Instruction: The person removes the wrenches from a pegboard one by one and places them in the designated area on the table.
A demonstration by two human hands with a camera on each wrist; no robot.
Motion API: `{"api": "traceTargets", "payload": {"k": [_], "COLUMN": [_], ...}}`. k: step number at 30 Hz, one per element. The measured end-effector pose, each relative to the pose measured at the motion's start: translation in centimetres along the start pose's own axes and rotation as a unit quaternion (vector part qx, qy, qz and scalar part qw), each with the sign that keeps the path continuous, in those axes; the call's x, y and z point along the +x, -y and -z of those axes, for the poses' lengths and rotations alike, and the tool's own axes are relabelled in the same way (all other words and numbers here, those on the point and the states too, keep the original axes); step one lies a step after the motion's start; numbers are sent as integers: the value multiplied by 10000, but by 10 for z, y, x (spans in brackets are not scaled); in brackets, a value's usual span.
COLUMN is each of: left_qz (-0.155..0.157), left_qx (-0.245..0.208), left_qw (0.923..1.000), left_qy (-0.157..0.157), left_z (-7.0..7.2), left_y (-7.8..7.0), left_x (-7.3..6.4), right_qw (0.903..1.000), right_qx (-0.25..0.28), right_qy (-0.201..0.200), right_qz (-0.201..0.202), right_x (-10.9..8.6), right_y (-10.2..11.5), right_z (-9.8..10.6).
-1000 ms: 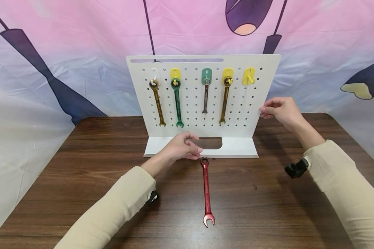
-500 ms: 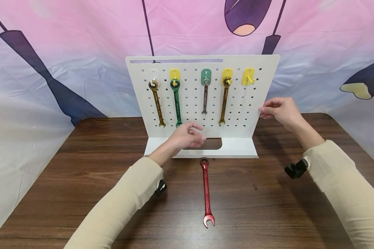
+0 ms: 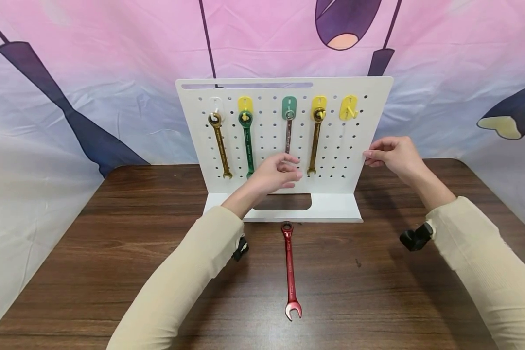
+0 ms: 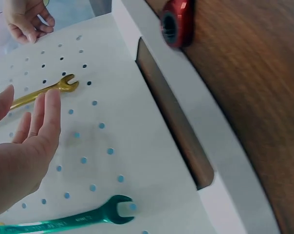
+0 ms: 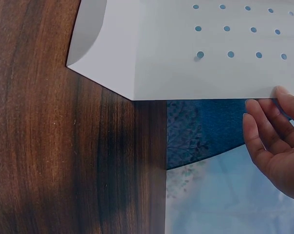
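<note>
My left hand [image 3: 269, 177] is in front of the white pegboard [image 3: 271, 141], its fingers loosely bent and holding nothing. It covers the lower end of the small silver wrench [image 3: 288, 133], which hangs on a green hook [image 3: 289, 103]. To its right hangs a gold wrench [image 3: 316, 143]; to its left, a green wrench [image 3: 247, 141], with its lower tip partly hidden. My right hand [image 3: 395, 155] pinches the board's right edge between thumb and fingers, also seen in the right wrist view. A red wrench [image 3: 290, 272] lies on the table before the board.
Another gold wrench [image 3: 220, 146] hangs at the board's far left on a clear hook. The yellow hook [image 3: 349, 108] at the far right carries no wrench. The board's base stands on the brown wooden table [image 3: 113, 253], with a printed cloth [image 3: 127, 58] behind.
My left hand has moved up and to the right, from beside the red wrench's ring end to the small silver wrench's lower end. The right hand has stayed at the board's edge.
</note>
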State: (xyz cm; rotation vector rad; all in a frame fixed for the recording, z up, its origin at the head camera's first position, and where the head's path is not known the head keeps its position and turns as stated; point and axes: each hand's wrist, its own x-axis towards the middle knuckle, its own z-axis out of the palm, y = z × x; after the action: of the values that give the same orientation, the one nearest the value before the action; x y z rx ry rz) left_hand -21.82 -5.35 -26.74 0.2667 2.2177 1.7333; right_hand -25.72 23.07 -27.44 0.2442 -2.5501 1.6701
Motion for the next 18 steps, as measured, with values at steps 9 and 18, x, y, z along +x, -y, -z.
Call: {"api": "traceTargets", "payload": {"k": [9,18], "left_qz": [-170,-389], "left_qx": [-157,-182], "left_qw": [9997,9990], "left_qy": [-18,-157], "left_z": [-7,-10], "left_y": [-15,-23], "left_x": [7,15], "right_qw": [10000,10000], "right_qx": [-51,25], "right_qy": [9,4], "right_qz": [48,-3], "right_x": [-1,0], "right_y": [0,-1], "right_z": [1,1]}}
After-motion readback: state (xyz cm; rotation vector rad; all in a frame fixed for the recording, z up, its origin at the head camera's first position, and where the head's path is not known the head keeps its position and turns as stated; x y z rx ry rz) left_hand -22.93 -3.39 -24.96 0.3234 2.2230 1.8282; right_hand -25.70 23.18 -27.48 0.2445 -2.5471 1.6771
